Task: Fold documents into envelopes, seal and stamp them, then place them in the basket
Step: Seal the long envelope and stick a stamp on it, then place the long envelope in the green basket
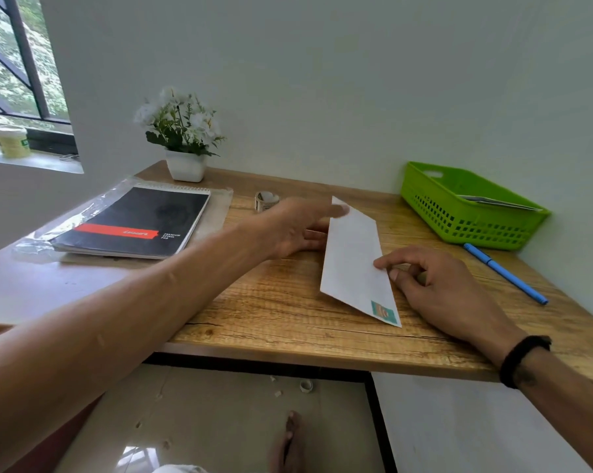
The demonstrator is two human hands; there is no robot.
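A long white paper envelope [355, 261] lies on the wood-grain bench [271, 302], a teal stamp [383, 311] at its near corner. The right hand [435, 281] pinches its right edge; the left hand [298, 230] — fingers relaxed — touches its left edge. Right of the envelope, against the pale wall — a perforated green plastic basket [472, 213].

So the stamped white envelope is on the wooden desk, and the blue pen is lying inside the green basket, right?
Not quite. In the head view the blue pen lies on the wooden desk, just in front of the green basket, not inside it. The stamped white envelope is on the desk.
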